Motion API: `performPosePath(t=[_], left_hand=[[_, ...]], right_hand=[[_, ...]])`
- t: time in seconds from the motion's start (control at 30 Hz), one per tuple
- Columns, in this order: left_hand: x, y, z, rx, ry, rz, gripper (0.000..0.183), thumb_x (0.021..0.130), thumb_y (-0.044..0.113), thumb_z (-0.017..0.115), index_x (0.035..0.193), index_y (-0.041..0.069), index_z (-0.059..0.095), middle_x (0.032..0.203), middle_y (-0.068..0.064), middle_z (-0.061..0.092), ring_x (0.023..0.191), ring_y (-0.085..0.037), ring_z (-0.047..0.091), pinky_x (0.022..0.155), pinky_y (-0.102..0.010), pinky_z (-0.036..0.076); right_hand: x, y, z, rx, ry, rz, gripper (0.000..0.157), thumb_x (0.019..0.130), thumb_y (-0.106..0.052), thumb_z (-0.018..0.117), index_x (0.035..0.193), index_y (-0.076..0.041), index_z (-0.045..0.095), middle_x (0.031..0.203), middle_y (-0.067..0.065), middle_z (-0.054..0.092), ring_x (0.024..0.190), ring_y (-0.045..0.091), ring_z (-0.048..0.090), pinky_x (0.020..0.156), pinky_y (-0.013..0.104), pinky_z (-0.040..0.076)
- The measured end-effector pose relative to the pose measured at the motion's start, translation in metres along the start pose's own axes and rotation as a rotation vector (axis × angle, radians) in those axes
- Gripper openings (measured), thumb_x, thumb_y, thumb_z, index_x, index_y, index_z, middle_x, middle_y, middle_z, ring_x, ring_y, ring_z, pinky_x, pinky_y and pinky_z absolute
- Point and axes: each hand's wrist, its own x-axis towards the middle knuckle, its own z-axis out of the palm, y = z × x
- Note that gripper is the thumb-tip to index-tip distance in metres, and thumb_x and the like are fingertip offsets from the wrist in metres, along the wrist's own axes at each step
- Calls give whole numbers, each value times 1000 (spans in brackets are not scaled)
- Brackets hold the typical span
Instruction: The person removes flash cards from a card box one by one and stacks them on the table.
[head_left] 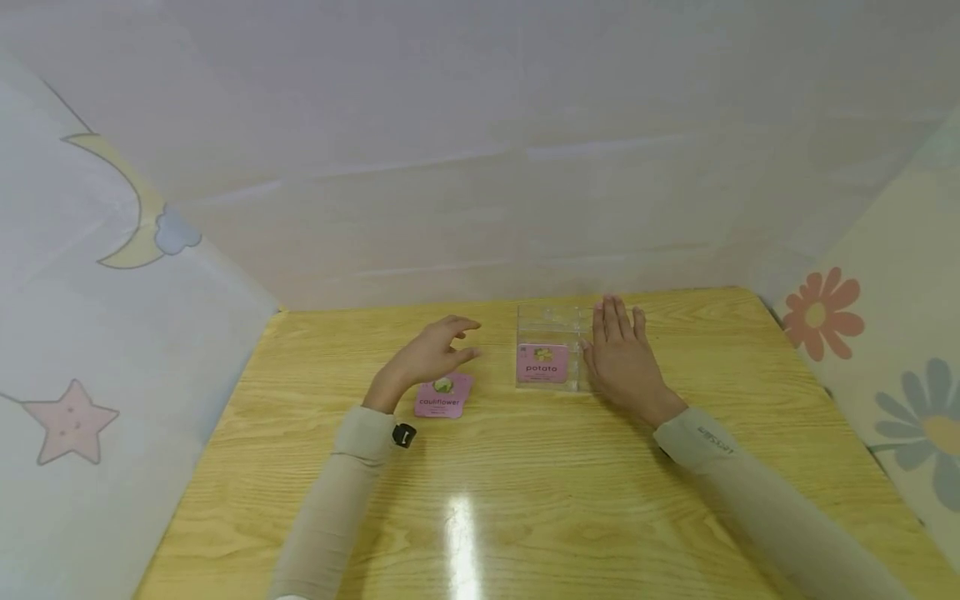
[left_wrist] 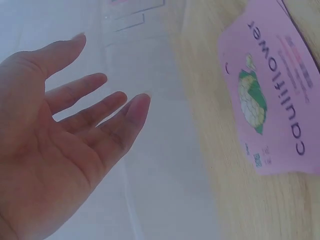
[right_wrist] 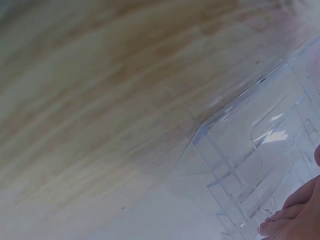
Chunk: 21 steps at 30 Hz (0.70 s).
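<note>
A clear plastic box (head_left: 548, 325) with compartments stands toward the back of the table. In its front compartment lies a pink card (head_left: 542, 364) labelled "potato". My right hand (head_left: 626, 362) rests along the box's right side, fingers straight and pointing away from me. To the left, a small stack of pink cards (head_left: 441, 397), "cauliflower" on top, lies on the table. My left hand (head_left: 435, 354) hovers just beyond these cards with fingers loosely bent and nothing in it. In the left wrist view the left palm and fingers are spread apart, beside the cauliflower card (left_wrist: 270, 95).
The wooden table (head_left: 540, 500) ends at a pale wall covering (head_left: 450, 242) behind the box. Side panels stand left and right, printed with a star (head_left: 72, 422) and flowers (head_left: 815, 315). A dark watch-like band (head_left: 403, 435) sits at my left wrist.
</note>
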Motion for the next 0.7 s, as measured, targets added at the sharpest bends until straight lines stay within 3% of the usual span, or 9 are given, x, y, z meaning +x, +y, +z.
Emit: performPosePath(t=[0.37, 0.7], left_hand=[[0, 21, 2, -54, 6, 33, 63, 108, 35, 61, 162, 10, 40, 165, -14, 44, 143, -35, 55, 111, -47, 56], [2, 41, 7, 43, 21, 83, 61, 108, 35, 61, 159, 6, 44, 166, -16, 41, 131, -35, 63, 111, -47, 56]], right_hand=[[0, 1, 2, 3, 3, 1, 70, 112, -32, 40, 158, 18, 24, 167, 39, 23, 159, 52, 23, 128, 71, 19], [0, 0, 3, -3, 29, -5, 70, 111, -31, 43, 157, 18, 26, 165, 39, 27, 158, 53, 26, 127, 72, 21]])
